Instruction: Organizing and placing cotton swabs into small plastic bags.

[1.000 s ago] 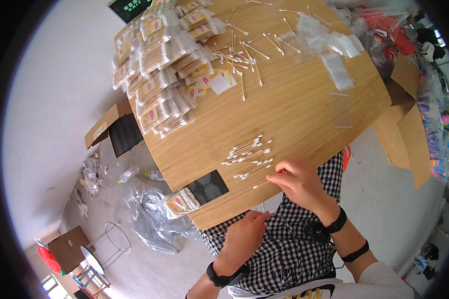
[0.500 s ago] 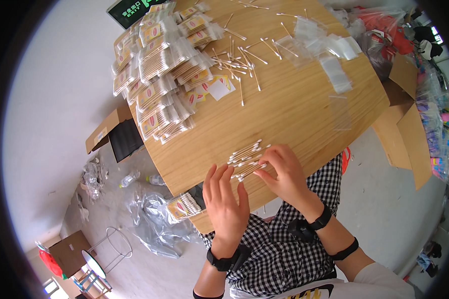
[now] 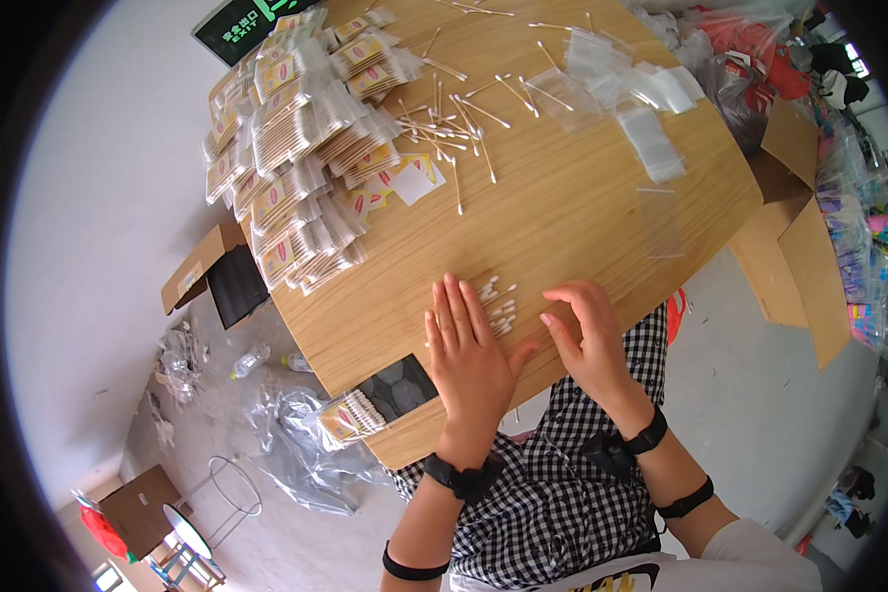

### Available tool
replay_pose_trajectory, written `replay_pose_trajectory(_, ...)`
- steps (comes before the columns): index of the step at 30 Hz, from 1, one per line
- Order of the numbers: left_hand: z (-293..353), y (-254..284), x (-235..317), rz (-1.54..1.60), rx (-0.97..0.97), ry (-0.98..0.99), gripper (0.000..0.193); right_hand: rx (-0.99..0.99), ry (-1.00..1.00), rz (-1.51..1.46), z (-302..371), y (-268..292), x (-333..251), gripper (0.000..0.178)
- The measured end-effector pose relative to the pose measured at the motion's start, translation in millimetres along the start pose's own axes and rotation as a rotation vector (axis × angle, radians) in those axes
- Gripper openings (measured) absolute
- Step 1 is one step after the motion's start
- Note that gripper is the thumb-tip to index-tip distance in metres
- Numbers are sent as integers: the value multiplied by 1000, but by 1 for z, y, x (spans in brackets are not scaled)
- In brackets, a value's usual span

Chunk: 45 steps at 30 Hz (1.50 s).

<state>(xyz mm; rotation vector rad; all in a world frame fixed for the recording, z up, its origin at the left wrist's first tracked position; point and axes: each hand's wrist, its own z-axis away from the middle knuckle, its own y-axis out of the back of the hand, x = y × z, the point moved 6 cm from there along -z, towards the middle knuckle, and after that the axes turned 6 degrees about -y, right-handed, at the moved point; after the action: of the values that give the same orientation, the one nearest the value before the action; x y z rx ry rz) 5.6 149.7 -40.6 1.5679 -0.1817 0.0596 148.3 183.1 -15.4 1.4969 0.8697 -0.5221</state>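
Note:
A small group of cotton swabs (image 3: 501,314) lies on the wooden table near its front edge. My left hand (image 3: 464,350) is laid flat over the left part of the group, fingers straight, so most of the swabs are hidden beneath it. Only some white tips show past its fingers on the right. My right hand (image 3: 594,340) hovers just right of the swabs, thumb and forefinger apart, nothing visible between them. Left of my left hand, a pack of swabs (image 3: 355,416) with a yellow card sits at the table edge, beside a dark flat object (image 3: 401,387).
Many filled swab packs (image 3: 306,133) are heaped at the far left. Beside them lie loose cards (image 3: 419,183) and scattered swabs (image 3: 474,128). Clear empty bags (image 3: 651,143) lie at the far right of the table (image 3: 562,227). Open cardboard boxes (image 3: 784,247) stand beyond its edges.
My left hand has moved up and right and now covers part of the swabs. My right hand has drawn away to the right, its fingers no longer at the swabs.

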Motion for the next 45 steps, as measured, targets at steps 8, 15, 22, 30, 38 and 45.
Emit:
replay_pose_trajectory(8,34,17,-6,341,119,61,97,58,-243,-732,4,-32,7,37)
replay_pose_trajectory(15,50,7,-46,1480,672,430,77,-52,-277,-881,4,-52,-5,62)
replay_pose_trajectory(22,35,4,-30,1629,708,412,76,-27,-258,-923,8,-54,-11,61)
replay_pose_trajectory(30,28,8,-34,1564,701,404,78,-85,-232,-856,-3,-53,-10,70)
replay_pose_trajectory(38,23,3,-29,1634,652,348,79,-153,-193,-920,-3,-60,-16,67)
replay_pose_trajectory(45,24,5,-21,1581,635,329,83,-150,-199,-1005,4,-64,-18,70)
